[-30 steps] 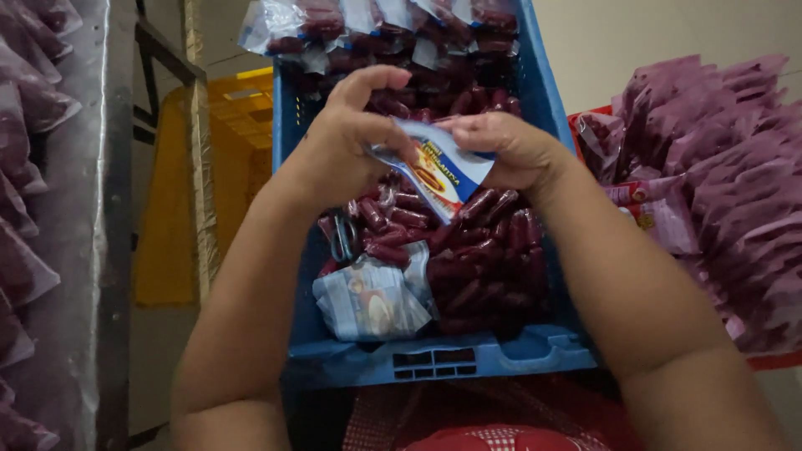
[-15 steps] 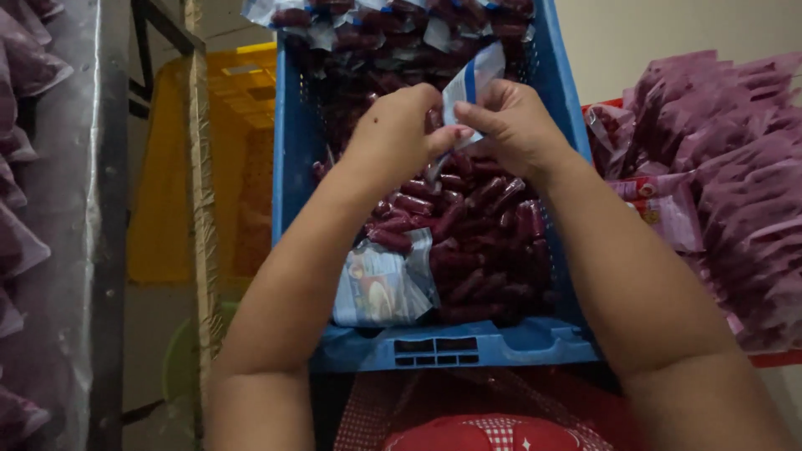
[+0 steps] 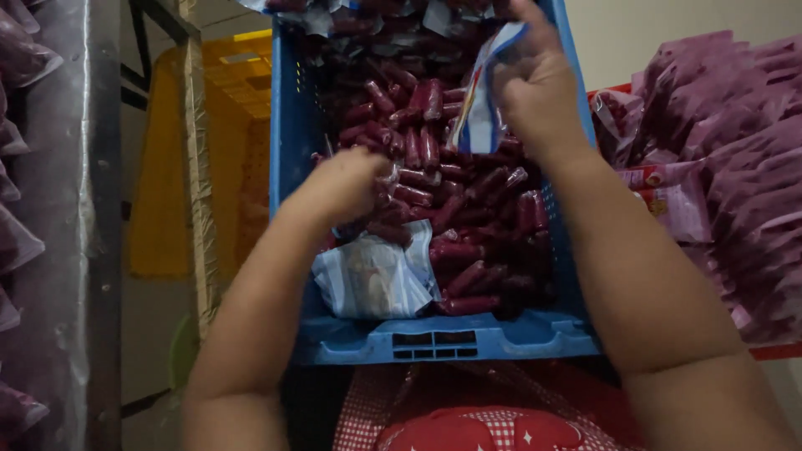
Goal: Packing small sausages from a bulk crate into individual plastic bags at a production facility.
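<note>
My right hand (image 3: 539, 92) gripped an empty pouch (image 3: 480, 100) above the blue crate (image 3: 434, 338). My left hand (image 3: 342, 185) closed on red sausages (image 3: 434, 179) inside it.

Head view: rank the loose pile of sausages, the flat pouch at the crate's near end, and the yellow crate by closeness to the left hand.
1. Sausages: under the left hand, touching it.
2. Flat pouch: just below the hand, at the blue crate's near end.
3. Yellow crate: outside, far to the left.
</note>
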